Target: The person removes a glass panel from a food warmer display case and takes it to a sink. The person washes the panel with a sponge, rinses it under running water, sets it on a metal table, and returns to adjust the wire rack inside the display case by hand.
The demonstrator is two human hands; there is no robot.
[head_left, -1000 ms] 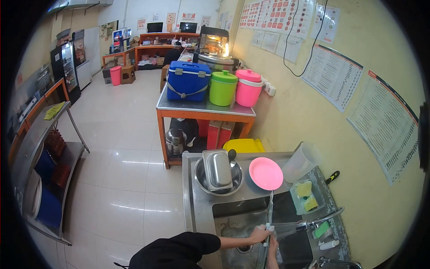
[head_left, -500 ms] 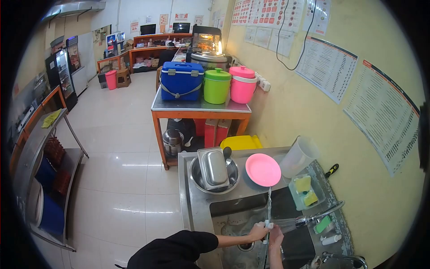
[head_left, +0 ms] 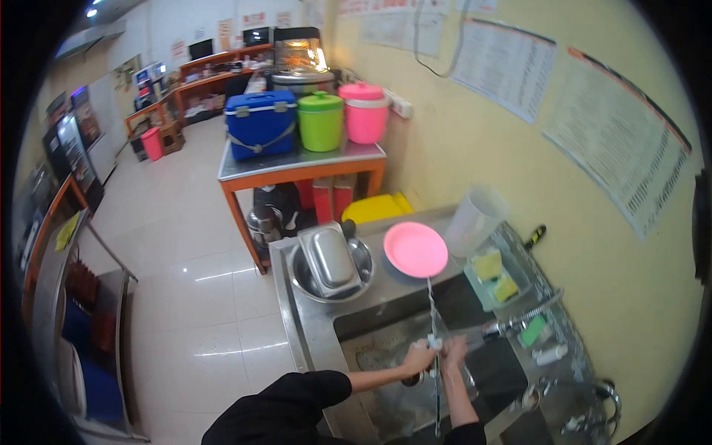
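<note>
Over the sink (head_left: 486, 404), a long thin metal rod (head_left: 437, 404) points away from me, with a small white piece around its middle. My left hand (head_left: 420, 358) is closed around the rod at the white piece. My right hand (head_left: 453, 352) is closed at the rod just to the right; its fingertips are blurred. A spray faucet (head_left: 512, 324) comes in from the right, and its water runs toward my hands. The rod's far end reaches close to a pink plate (head_left: 416, 250) on the counter.
A metal bowl (head_left: 363, 285) holding a steel pan (head_left: 330, 256) stands at the sink's far left. Sponges (head_left: 488, 265) lie in a clear tub (head_left: 482, 293) beside a translucent pitcher (head_left: 476, 222). A second tap (head_left: 608, 400) is at right. Beyond is a table (head_left: 326, 157) with coolers.
The view has tilted down and turned right, so the scene shifts left and up. Both hands stay at the rod, and my right hand now sits farther forward along it.
</note>
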